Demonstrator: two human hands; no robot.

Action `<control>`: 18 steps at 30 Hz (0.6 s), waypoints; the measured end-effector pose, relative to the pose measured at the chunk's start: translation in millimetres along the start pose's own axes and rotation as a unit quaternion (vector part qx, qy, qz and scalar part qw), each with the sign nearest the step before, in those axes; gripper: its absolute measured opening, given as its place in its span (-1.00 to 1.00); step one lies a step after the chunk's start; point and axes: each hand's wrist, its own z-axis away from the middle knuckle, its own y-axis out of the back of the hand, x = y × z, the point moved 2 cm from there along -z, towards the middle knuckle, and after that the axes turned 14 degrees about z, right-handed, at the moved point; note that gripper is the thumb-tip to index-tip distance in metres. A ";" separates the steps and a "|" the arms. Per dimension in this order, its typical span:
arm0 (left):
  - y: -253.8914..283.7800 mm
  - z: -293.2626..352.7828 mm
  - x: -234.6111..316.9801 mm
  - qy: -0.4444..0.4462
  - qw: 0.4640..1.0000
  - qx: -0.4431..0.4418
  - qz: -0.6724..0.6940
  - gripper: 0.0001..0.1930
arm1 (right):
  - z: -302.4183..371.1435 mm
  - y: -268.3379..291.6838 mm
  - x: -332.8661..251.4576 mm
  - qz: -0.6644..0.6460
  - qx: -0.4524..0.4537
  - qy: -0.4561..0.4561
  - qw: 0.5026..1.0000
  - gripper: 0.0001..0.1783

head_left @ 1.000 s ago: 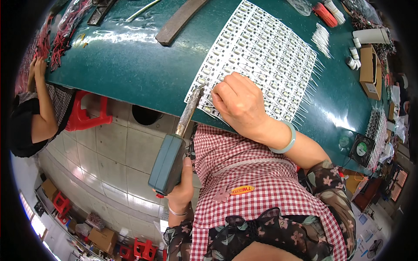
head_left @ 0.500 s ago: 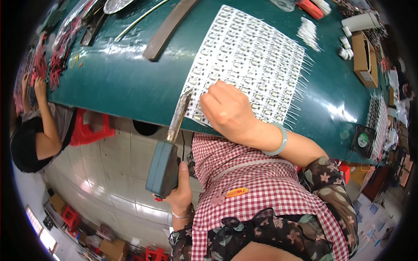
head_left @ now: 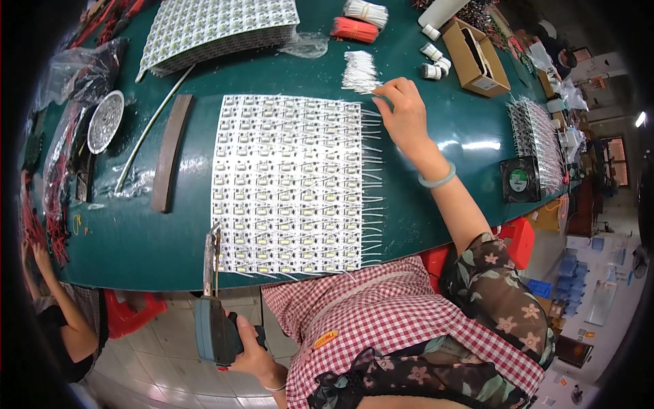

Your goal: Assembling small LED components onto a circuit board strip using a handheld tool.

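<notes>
My left hand (head_left: 253,358) is wrapped round the handle of a blue soldering gun (head_left: 210,328). The gun's metal tip reaches the lower left edge of a white panel of LED boards (head_left: 286,178) lying flat on the table; whether it touches cannot be told. Short white wires stick out along the panel's right edge. Beyond its far right corner, my right hand (head_left: 405,117) has its fingers curled, thumb and forefinger close together. Their tips are at the near edge of a pile of short white wires (head_left: 358,71); anything between them is too small to make out.
A brown bar (head_left: 172,153) and thin pale rod (head_left: 153,129) lie left of the panel. Behind stands a stack of LED panels (head_left: 221,31). Right are a cardboard box (head_left: 477,61), white spools (head_left: 432,54) and a small fan (head_left: 520,180). Another person's arm (head_left: 65,296) is far left.
My right hand has gone from the panel's near left part to the white wire pile. The view has shifted, and the soldering gun stays by the panel's left edge.
</notes>
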 end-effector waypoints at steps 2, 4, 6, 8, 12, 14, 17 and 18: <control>-1.6 -2.2 2.6 0.003 1.000 -0.013 0.002 -0.66 | -4.4 -8.6 12.4 -0.001 0.002 0.019 1.000 -0.87; -7.1 -2.3 4.0 -0.003 1.000 -0.011 -0.006 -0.67 | -7.5 -17.5 19.8 -0.017 0.005 0.043 0.999 -0.86; -11.5 -0.7 4.1 -0.006 0.999 -0.011 -0.032 -0.69 | -10.4 -27.0 25.3 -0.009 0.012 0.057 0.998 -0.90; -11.1 -0.1 1.4 -0.005 0.997 -0.007 -0.076 -0.73 | -15.0 -32.9 22.2 -0.005 0.019 0.066 0.998 -0.92; -30.4 0.0 34.7 -0.036 0.992 -0.032 -0.114 -0.56 | -17.7 -36.9 22.0 0.008 0.038 0.081 0.996 -0.95; -37.2 -0.6 40.8 -0.063 0.984 -0.040 -0.164 -0.55 | -15.6 -34.9 26.4 0.010 0.041 0.081 0.996 -0.95; -37.5 -3.5 41.3 -0.056 0.979 -0.042 -0.189 -0.48 | -18.1 -33.2 30.9 0.019 0.036 0.075 0.996 -0.94; -36.8 -4.5 40.9 -0.045 0.980 -0.042 -0.189 -0.45 | -19.4 -32.7 31.5 0.021 0.033 0.074 0.997 -0.94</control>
